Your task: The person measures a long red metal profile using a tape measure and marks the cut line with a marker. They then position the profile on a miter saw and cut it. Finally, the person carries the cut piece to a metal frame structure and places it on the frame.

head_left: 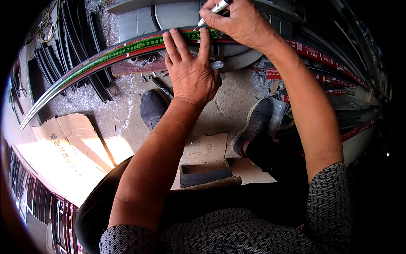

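A long dark profile strip (pixel 139 51) with red film crosses in front of me and appears bent by the lens. Along it lies a green tape measure (pixel 114 55) with black markings. My left hand (pixel 190 80) rests on both, its fingers stretched and spread over the tape. Beside its thumb a small whitish piece (pixel 216 65) sticks out; whether the hand grips it I cannot tell. My right hand (pixel 243 23) pinches a white marker pen (pixel 212 14) with a dark end. The pen's tip points down at the strip's far edge, close to my left fingertips.
Beneath the strip is a grey metal machine bed (pixel 135 23) with a round plate. Dark profiles (pixel 76 38) lie at the left among shavings, and red-filmed profiles (pixel 325 59) at the right. Flattened cardboard (pixel 76 148) and an open box (pixel 206 177) are near my shoes (pixel 256 122).
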The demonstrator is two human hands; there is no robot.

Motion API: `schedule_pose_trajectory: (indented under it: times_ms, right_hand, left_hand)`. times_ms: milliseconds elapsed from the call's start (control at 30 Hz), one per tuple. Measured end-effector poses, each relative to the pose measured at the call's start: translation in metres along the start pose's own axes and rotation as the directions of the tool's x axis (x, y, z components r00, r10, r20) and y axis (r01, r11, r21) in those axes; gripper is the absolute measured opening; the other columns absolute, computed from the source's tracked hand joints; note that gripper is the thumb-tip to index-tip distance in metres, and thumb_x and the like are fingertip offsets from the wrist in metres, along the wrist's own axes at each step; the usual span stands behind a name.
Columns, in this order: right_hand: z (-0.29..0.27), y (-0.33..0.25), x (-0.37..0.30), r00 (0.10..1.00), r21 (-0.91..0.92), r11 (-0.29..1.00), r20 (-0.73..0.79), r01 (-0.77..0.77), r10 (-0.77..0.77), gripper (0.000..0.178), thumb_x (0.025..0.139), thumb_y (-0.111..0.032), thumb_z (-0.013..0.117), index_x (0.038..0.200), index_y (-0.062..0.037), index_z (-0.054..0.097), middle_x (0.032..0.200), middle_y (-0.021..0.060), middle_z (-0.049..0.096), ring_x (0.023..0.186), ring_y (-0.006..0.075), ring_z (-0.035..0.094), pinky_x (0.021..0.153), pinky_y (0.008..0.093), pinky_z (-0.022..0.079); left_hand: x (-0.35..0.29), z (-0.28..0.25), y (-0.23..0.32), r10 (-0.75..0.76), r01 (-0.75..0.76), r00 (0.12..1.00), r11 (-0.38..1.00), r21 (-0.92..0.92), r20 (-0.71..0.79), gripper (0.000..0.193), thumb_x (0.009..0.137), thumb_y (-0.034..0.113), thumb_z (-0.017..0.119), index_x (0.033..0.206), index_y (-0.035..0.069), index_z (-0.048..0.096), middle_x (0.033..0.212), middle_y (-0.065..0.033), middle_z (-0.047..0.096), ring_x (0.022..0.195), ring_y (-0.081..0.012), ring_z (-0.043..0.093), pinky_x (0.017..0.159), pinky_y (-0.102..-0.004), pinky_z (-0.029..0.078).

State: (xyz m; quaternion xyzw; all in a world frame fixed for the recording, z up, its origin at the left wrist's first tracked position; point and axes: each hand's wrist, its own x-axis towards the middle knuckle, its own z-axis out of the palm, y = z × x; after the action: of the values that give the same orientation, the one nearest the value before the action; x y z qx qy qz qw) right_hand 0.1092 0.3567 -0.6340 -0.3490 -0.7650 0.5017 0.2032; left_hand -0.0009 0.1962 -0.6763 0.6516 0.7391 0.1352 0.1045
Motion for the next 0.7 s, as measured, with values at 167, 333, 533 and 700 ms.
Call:
schedule_pose_trajectory:
  times_ms: [167,333,533,700]
  right_hand:
    - [0.000,0.002,0.000,1.000,0.002,1.000,-0.010,0.012,-0.012,0.018,0.096,-0.017,0.067,0.092,0.0006,0.067,0.081,0.0099,0.071,0.076,0.0159,0.066,0.070,0.0331,0.054]
    - [0.001,0.001,-0.001,0.998,-0.043,0.999,-0.059,0.029,-0.031,0.017,0.095,-0.016,0.067,0.092,0.0002,0.067,0.082,0.0097,0.071,0.077,0.0158,0.066,0.070,0.0332,0.053]
    - [-0.004,-0.011,-0.012,0.983,0.025,0.999,-0.184,-0.020,0.024,0.016,0.097,-0.018,0.067,0.099,-0.0026,0.069,0.085,0.0059,0.072,0.078,0.0155,0.065,0.071,0.0332,0.053]
    - [-0.019,-0.016,-0.053,0.926,0.076,0.990,-0.368,0.122,-0.086,0.021,0.101,-0.021,0.068,0.114,-0.0047,0.069,0.097,0.0047,0.072,0.095,0.0119,0.068,0.086,0.0267,0.054]
  left_hand:
    - [0.000,0.002,0.000,0.002,-0.002,1.000,1.000,0.000,-0.004,0.087,0.080,0.035,0.069,0.158,0.019,0.034,0.157,-0.0435,0.014,0.146,-0.0628,0.015,0.110,-0.0658,0.030]
    - [0.000,0.000,0.000,0.000,0.000,1.000,1.000,-0.003,-0.005,0.088,0.079,0.035,0.069,0.158,0.019,0.035,0.157,-0.0432,0.015,0.146,-0.0625,0.015,0.110,-0.0657,0.030]
    - [0.001,-0.001,0.000,-0.023,0.024,0.998,1.000,-0.005,0.050,0.090,0.080,0.036,0.068,0.161,0.024,0.031,0.158,-0.0423,0.013,0.147,-0.0629,0.011,0.117,-0.0664,0.025]
    - [0.000,0.000,-0.001,-0.022,0.023,0.999,1.000,-0.016,0.044,0.091,0.080,0.035,0.068,0.162,0.025,0.030,0.159,-0.0418,0.012,0.147,-0.0627,0.010,0.116,-0.0665,0.025]
